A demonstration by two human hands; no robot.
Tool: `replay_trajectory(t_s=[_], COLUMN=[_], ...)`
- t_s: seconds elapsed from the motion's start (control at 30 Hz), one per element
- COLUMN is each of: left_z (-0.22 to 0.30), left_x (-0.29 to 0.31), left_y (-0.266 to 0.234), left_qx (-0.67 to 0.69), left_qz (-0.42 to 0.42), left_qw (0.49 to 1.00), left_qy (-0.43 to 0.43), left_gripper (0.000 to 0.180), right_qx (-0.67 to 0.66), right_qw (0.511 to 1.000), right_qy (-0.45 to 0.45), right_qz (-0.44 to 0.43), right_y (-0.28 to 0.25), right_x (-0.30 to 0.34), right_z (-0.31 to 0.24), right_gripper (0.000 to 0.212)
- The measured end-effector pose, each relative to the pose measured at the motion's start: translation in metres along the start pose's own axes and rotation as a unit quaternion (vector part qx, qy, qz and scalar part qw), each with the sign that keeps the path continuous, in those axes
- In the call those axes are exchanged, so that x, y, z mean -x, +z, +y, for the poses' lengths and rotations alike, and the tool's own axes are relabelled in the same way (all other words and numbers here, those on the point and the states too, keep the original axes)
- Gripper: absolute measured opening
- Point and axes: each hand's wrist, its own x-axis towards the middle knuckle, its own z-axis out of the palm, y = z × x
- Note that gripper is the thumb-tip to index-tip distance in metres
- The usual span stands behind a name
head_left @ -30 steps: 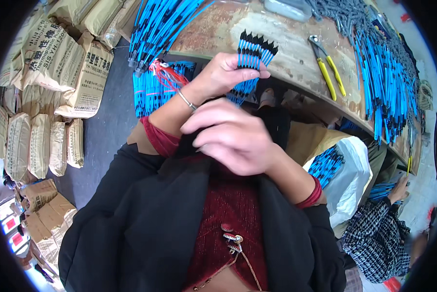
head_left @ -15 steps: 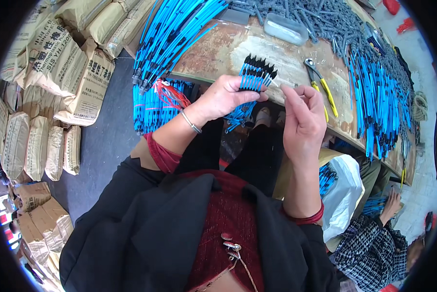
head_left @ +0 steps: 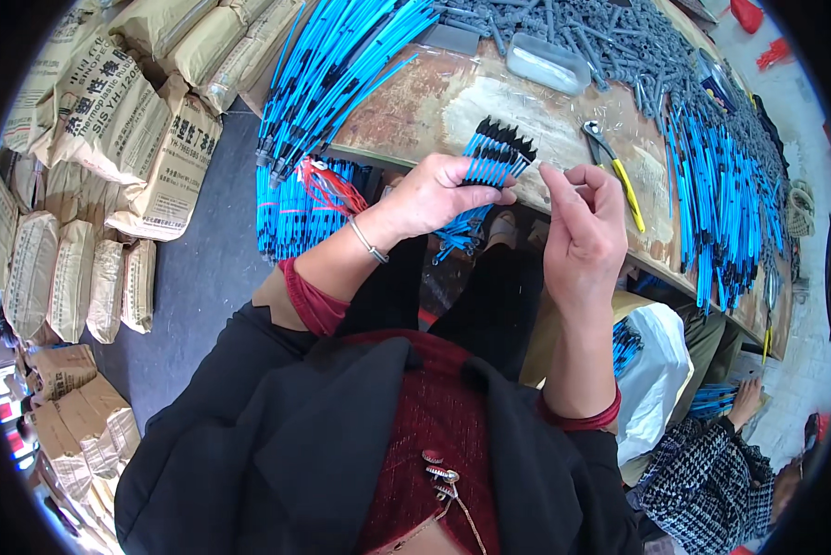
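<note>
My left hand is closed around a bundle of thin blue rods with black pointed tips, held upright over the near table edge. The tips stand in a tight row above my thumb, while the lower ends hang below my hand. Just right of the bundle, apart from it, is my right hand. Its thumb and fingers are bent together in a pinch; whatever may be between them is too small to make out. Cutting pliers with yellow handles lie on the table beyond that hand, one handle partly hidden by it.
Long blue rods lie at the table's left, with tied bundles and red strings below. Grey plastic parts and a clear tray are behind. More blue rods lie right, near a co-worker's hand.
My hands and the bundle have shifted slightly right and down in the picture. My right hand now covers more of the pliers' left handle. The left grip is unchanged.
</note>
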Motion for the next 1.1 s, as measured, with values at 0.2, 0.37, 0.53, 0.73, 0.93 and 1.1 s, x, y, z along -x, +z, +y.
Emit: replay_trajectory(t_s=[0.2, 0.37, 0.53, 0.73, 0.93, 1.1], left_z=[-0.002, 0.003, 0.01, 0.008, 0.008, 0.008], left_x=[0.003, 0.002, 0.001, -0.001, -0.001, -0.002], left_y=[0.001, 0.002, 0.0, -0.005, -0.007, -0.007], left_qx=[0.0, -0.003, 0.02, 0.013, 0.024, 0.019], left_qz=[-0.01, -0.009, -0.019, -0.04, -0.05, -0.054], left_qw=[1.0, 1.0, 0.999, 0.999, 0.998, 0.997], left_qy=[-0.002, -0.014, -0.033, -0.022, -0.04, -0.047], left_gripper=[0.021, 0.021, 0.024, 0.026, 0.026, 0.027], right_qx=[0.003, 0.035, -0.115, -0.183, -0.06, -0.052], right_qw=[1.0, 0.998, 0.99, 0.979, 0.994, 0.994], right_qy=[-0.028, -0.057, 0.068, 0.069, -0.053, -0.063], right_qz=[-0.01, -0.014, -0.037, -0.063, -0.072, -0.071], right_y=[-0.003, -0.002, 0.006, 0.005, -0.001, 0.001], right_x=[0.001, -0.002, -0.005, -0.01, -0.021, -0.024], right_z=[0.001, -0.001, 0.0, 0.011, 0.017, 0.017], right_gripper=[0.026, 0.026, 0.027, 0.028, 0.026, 0.029])
